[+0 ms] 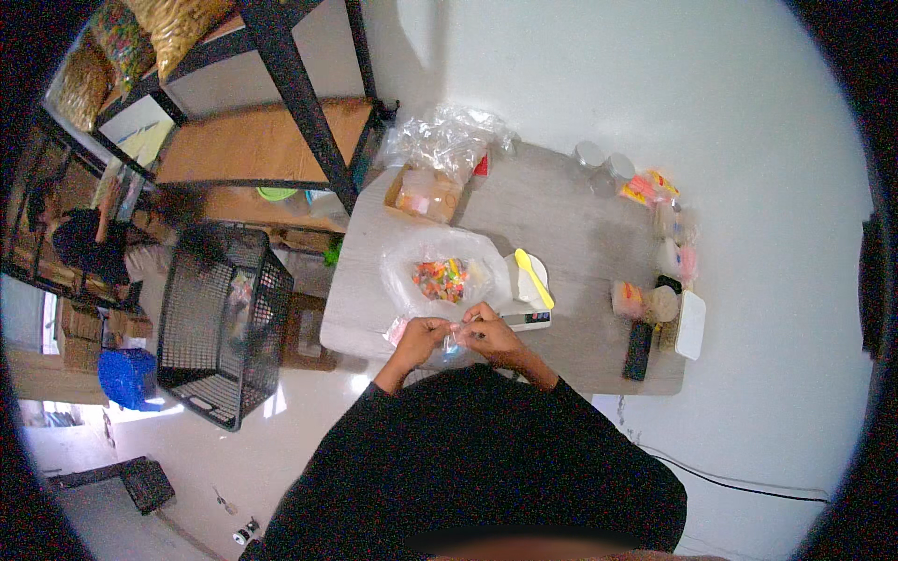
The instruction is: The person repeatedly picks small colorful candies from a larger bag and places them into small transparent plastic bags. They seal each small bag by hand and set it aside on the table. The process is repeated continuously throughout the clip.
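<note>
My left hand [423,338] and my right hand [493,337] meet at the table's near edge, fingers pinched together. Between them is a small clear plastic bag [453,352], its lower part hanging below the fingers. Just beyond my hands lies a large clear plastic bag [398,280], its mouth spread wide around small colourful pieces [441,279] in red, orange, yellow and green. To its right a yellow spoon [533,278] rests across a white dish on a white digital scale [529,321]. A small pink-and-white packet [397,329] sits left of my left hand.
On the grey table [580,224], a cardboard box [428,194] with clear plastic bags stands far left. Jars [617,170] and several packets line the right side, near a black oblong object [638,351]. A black crate [224,323] is left; another person [89,243] is beyond it.
</note>
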Demonstrator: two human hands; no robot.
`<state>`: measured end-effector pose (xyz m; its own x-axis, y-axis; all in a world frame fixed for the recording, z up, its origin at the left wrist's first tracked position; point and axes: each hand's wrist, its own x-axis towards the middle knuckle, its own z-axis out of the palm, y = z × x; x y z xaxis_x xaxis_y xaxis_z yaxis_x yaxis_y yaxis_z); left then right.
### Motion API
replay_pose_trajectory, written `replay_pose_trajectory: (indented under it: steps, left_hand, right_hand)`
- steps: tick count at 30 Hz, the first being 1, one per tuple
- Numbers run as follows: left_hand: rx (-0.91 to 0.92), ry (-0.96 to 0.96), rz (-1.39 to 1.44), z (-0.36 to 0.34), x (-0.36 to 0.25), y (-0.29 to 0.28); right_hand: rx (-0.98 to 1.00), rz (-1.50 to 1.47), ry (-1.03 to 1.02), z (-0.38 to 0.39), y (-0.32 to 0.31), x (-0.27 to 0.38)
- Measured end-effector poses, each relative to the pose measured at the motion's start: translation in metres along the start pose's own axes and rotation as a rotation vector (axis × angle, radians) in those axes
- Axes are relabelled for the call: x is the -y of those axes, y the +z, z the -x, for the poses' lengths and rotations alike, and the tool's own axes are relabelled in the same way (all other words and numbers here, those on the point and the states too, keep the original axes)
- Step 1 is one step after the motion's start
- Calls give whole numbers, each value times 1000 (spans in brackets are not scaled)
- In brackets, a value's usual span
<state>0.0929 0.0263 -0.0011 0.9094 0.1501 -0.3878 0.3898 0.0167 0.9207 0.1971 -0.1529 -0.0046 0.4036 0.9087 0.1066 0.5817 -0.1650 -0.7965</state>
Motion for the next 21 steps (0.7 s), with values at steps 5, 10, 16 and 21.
replay_pose_trajectory:
  steps: [5, 10, 16, 21]
  left_hand:
    - [-173, 5, 109, 0, -1, -22]
    - [-289, 27, 178, 10, -1, -32]
    - [-342, 15, 251, 17, 0, -35]
    - [-322, -16, 241, 17, 0, -38]
  right_hand:
    - [-186, -170, 131, -24, -15, 0]
    - [-23, 150, 280, -81, -20, -9]
    - [223, 548, 484, -123, 1, -61]
    - [-151, 702, 163, -121, 27, -107]
